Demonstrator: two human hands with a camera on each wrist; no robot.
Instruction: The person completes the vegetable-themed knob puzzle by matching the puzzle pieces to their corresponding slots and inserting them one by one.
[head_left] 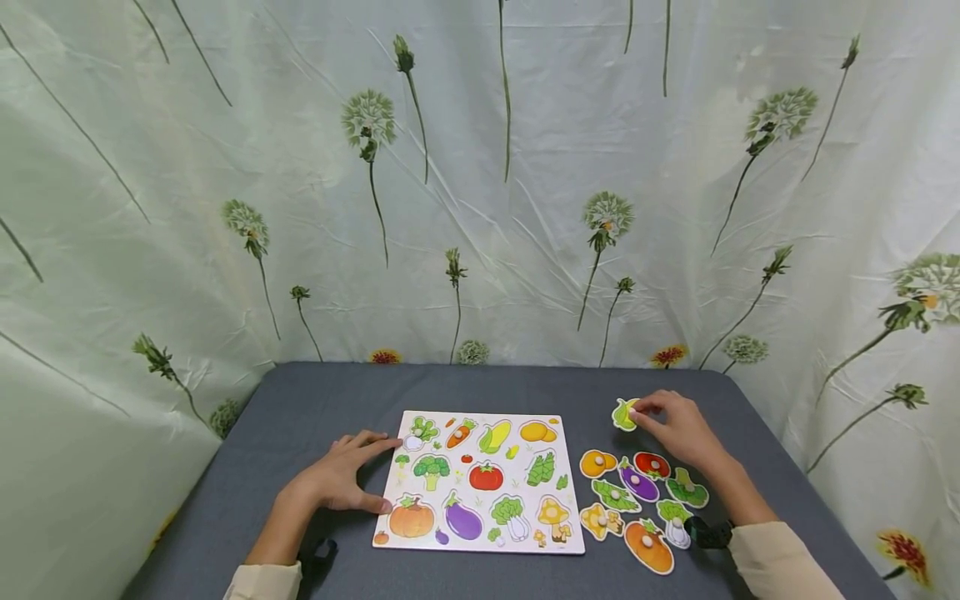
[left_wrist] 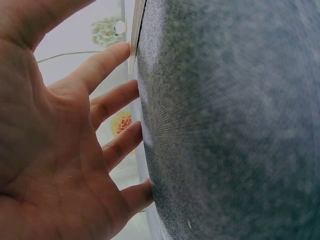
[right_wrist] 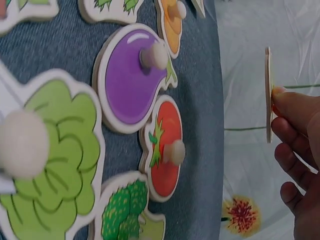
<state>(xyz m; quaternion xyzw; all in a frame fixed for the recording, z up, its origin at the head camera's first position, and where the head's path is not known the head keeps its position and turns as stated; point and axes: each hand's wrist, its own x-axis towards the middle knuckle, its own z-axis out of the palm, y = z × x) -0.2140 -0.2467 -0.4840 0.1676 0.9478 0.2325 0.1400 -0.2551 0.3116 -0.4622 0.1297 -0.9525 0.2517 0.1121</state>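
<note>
A white puzzle board point(head_left: 480, 533) with pictures of vegetables lies on the dark cloth. At its left edge my left hand point(head_left: 341, 477) is spread, with the thumb near the lower corner and the index finger at the upper part. The left wrist view shows those fingers extended toward the board's edge point(left_wrist: 135, 37) and the cloth. To the right of the board, my right hand point(head_left: 678, 429) pinches a yellow and green corn piece point(head_left: 621, 415) between thumb and fingertips. In the right wrist view the corn piece point(right_wrist: 268, 95) appears edge-on, raised above the table, its knob hidden by the fingers.
Several knobbed pieces lie between the board and my right forearm, among them an eggplant point(head_left: 643, 486), a tomato point(head_left: 660, 463), a pumpkin point(head_left: 647, 546), broccoli point(head_left: 690, 492) and a mushroom piece point(head_left: 596, 518). A dandelion-print curtain point(head_left: 480, 208) hangs behind the table.
</note>
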